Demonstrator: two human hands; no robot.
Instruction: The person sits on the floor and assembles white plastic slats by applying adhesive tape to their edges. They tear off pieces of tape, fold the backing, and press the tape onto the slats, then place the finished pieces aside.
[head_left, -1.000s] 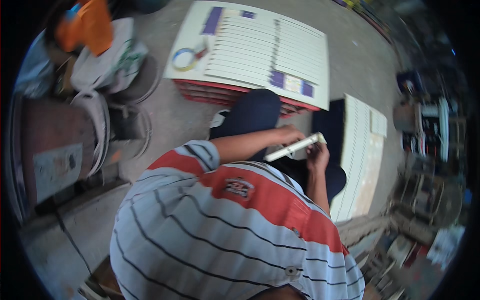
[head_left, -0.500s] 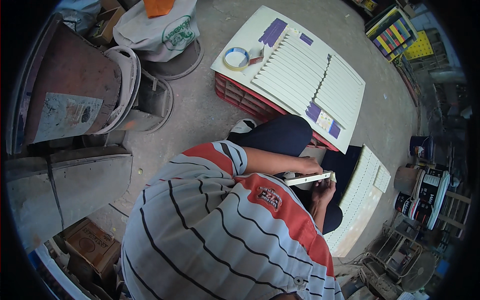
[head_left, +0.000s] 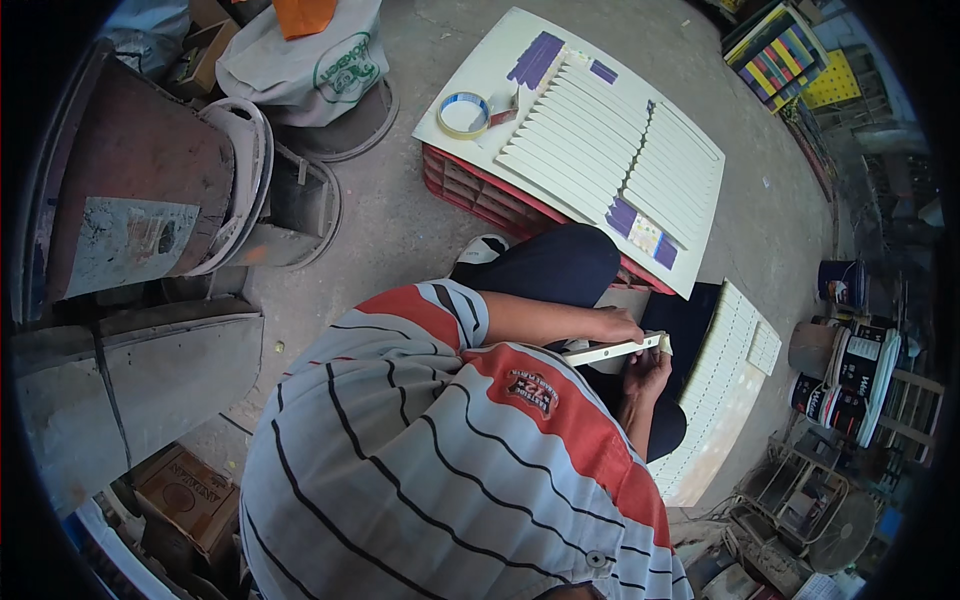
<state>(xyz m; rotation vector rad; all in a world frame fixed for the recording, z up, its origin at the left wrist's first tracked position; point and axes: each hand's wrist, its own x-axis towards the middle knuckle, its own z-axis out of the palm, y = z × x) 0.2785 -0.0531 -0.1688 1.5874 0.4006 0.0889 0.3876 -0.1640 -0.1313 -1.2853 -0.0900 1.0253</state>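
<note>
Low over my lap I hold a narrow off-white strip (head_left: 612, 352) with small dark holes along it. It lies slantwise between my hands. My left hand (head_left: 619, 325) is closed on its far side near the right end. My right hand (head_left: 648, 374) comes up from below, its fingers closed around that same end. A small cream-coloured piece (head_left: 665, 345), perhaps tape, shows at the strip's tip; the fingertips partly hide it.
Ahead, a white board (head_left: 470, 70) with slatted strips, purple patches and a tape roll (head_left: 464, 115) rests on a red crate (head_left: 480, 195). Another board with strips (head_left: 715, 400) lies at my right. Buckets (head_left: 845, 285) stand farther right; large bins (head_left: 150, 170) stand left.
My left hand has shifted slightly right along the strip, toward its end. The strip tilts up a little more at the right. The whole view has moved slightly.
</note>
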